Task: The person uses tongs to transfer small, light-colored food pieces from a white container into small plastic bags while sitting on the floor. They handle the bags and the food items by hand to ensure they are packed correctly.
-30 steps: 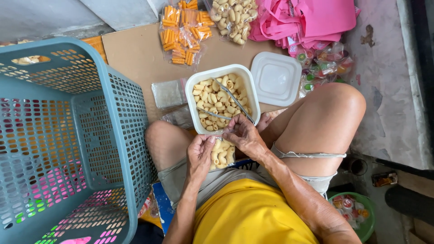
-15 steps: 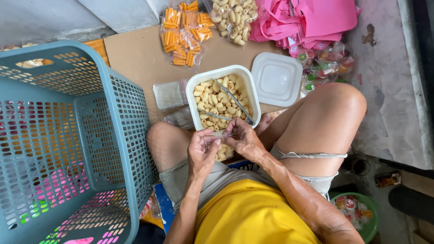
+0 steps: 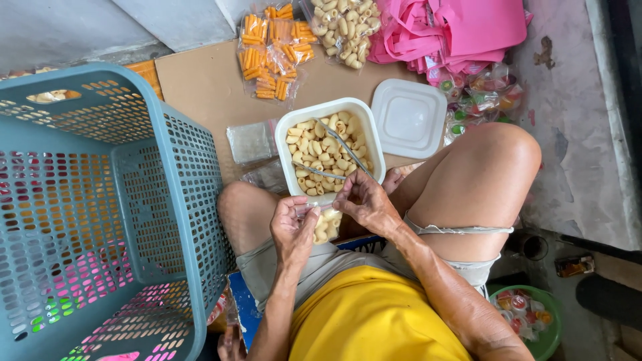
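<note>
Underfoot, bare grey concrete carries a brown cardboard sheet (image 3: 200, 83); on it stands a white tub (image 3: 289, 157) of pale snack pieces, metal tongs (image 3: 341, 144) lying inside; right of the tub, its white lid (image 3: 408, 117); above the tub, clear packets of orange sticks (image 3: 271, 47) and pale shells (image 3: 344, 23); upper right of it, pink bags (image 3: 461, 27); left of it, a blue basket (image 3: 157, 160). Just below the tub, left hand (image 3: 292, 227) and right hand (image 3: 364, 200) pinch a small clear bag (image 3: 326, 224) of pieces, fingertips pressed on its top edge.

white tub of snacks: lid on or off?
Off. The white tub stands open with pale puffed snacks and metal tongs inside; its lid lies flat beside it on the cardboard.
</note>
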